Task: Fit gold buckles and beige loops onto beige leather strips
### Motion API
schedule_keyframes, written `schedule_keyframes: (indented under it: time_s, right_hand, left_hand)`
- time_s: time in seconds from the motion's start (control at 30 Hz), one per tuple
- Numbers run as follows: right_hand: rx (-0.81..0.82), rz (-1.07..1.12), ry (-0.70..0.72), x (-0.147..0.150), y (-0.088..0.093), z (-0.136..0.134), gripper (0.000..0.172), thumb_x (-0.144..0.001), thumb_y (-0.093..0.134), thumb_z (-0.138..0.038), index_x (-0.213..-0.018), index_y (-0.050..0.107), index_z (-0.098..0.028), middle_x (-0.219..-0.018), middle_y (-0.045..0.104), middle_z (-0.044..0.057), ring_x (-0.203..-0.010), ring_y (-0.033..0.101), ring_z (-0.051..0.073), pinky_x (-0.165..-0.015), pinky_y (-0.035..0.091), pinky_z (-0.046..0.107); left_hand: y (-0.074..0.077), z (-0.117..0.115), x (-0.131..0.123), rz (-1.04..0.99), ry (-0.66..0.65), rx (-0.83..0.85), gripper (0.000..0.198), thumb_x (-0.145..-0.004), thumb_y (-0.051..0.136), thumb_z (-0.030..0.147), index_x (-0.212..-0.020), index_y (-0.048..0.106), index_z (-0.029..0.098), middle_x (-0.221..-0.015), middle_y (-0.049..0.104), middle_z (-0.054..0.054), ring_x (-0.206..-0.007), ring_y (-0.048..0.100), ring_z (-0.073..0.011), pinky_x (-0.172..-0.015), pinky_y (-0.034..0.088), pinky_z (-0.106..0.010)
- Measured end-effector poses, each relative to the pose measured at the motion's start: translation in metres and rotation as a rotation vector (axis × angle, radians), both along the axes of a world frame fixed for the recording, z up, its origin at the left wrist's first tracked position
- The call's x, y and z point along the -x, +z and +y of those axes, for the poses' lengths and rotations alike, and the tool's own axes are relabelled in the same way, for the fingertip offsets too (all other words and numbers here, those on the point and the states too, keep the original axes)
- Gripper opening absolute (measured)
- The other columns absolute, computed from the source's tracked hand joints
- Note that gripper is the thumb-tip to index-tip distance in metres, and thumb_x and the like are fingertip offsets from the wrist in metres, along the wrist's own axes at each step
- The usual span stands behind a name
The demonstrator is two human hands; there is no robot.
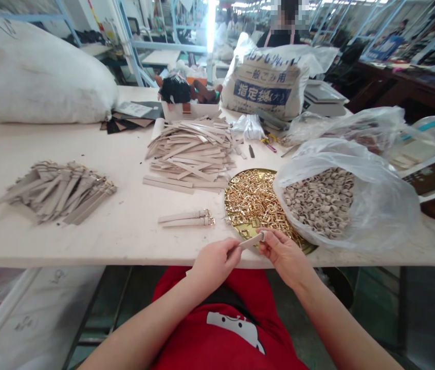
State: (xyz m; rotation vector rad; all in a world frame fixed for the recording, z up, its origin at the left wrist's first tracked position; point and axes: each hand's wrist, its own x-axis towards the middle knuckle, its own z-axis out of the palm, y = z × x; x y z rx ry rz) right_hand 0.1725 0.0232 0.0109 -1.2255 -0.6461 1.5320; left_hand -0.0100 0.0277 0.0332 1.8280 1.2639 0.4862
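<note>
My left hand (pixel 215 262) and my right hand (pixel 283 254) both pinch a short beige leather strap (pixel 251 241) above the table's front edge, and a small metal piece shows at its end by my right fingers. Just beyond them lies a round gold tray (pixel 252 200) heaped with gold metal buckles. A clear plastic bag (pixel 379 205) of beige strap loops (pixel 320 203) rests on the tray's right side. Two strap pieces with buckles fitted (pixel 186 218) lie left of the tray, below a large loose stack of beige straps (pixel 190 154).
Another pile of straps (pixel 57 192) lies at the white table's left. Behind are a white sack (pixel 36 72), a printed woven sack (pixel 267 77), a scale (pixel 323 97) and a box of dark pieces (pixel 186 103). More plastic bags (pixel 356 128) crowd the right. A co-worker (pixel 285 28) stands beyond.
</note>
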Motion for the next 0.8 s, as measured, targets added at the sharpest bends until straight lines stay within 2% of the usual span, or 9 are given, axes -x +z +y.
schedule_keyframes:
  time_s: [0.17,0.33,0.47,0.6,0.8]
  right_hand:
    - [-0.062,-0.172,0.046,0.003,-0.016,-0.008,0.023,-0.069,0.067,-0.039,-0.08,0.064,-0.019,-0.059,0.057,-0.003,-0.053,0.048,0.009,-0.054,0.04,0.023]
    - [-0.085,-0.253,0.103,0.006,-0.023,-0.013,0.026,-0.069,0.066,-0.042,-0.08,0.062,-0.019,-0.055,0.054,-0.004,-0.055,0.047,0.011,-0.059,0.037,0.024]
    - [-0.052,-0.242,0.167,0.009,-0.025,-0.015,0.029,-0.07,0.063,-0.045,-0.079,0.062,-0.018,-0.055,0.053,-0.003,-0.054,0.047,0.012,-0.058,0.037,0.025]
    - [-0.076,-0.255,0.138,0.014,-0.025,-0.016,0.03,-0.072,0.06,-0.047,-0.08,0.061,-0.018,-0.054,0.051,-0.003,-0.054,0.046,0.012,-0.059,0.037,0.026]
    - [-0.107,-0.401,0.211,0.017,-0.022,-0.02,0.026,-0.074,0.059,-0.044,-0.08,0.059,-0.019,-0.056,0.052,-0.004,-0.056,0.047,0.012,-0.058,0.037,0.026]
  left_hand:
    - [-0.001,-0.002,0.002,0.114,-0.04,0.002,0.026,-0.082,0.039,0.031,-0.079,0.062,0.02,-0.066,0.062,-0.001,-0.059,0.052,-0.0142,-0.055,0.033,-0.022]
    - [-0.002,-0.002,0.009,0.16,-0.054,0.046,0.023,-0.079,0.04,0.028,-0.068,0.058,0.018,-0.058,0.056,0.0,-0.054,0.048,-0.0124,-0.05,0.028,-0.022]
    - [-0.005,-0.002,0.012,0.152,-0.017,0.086,0.023,-0.078,0.038,0.026,-0.065,0.054,0.017,-0.056,0.052,0.001,-0.055,0.046,-0.012,-0.05,0.026,-0.022]
    - [-0.008,-0.002,0.011,0.146,0.0,0.121,0.022,-0.077,0.038,0.026,-0.063,0.051,0.017,-0.056,0.05,0.002,-0.055,0.044,-0.0115,-0.049,0.024,-0.022]
    - [-0.013,-0.007,0.009,0.171,-0.083,0.077,0.026,-0.081,0.037,0.032,-0.064,0.051,0.017,-0.056,0.05,0.001,-0.054,0.044,-0.0114,-0.049,0.022,-0.022]
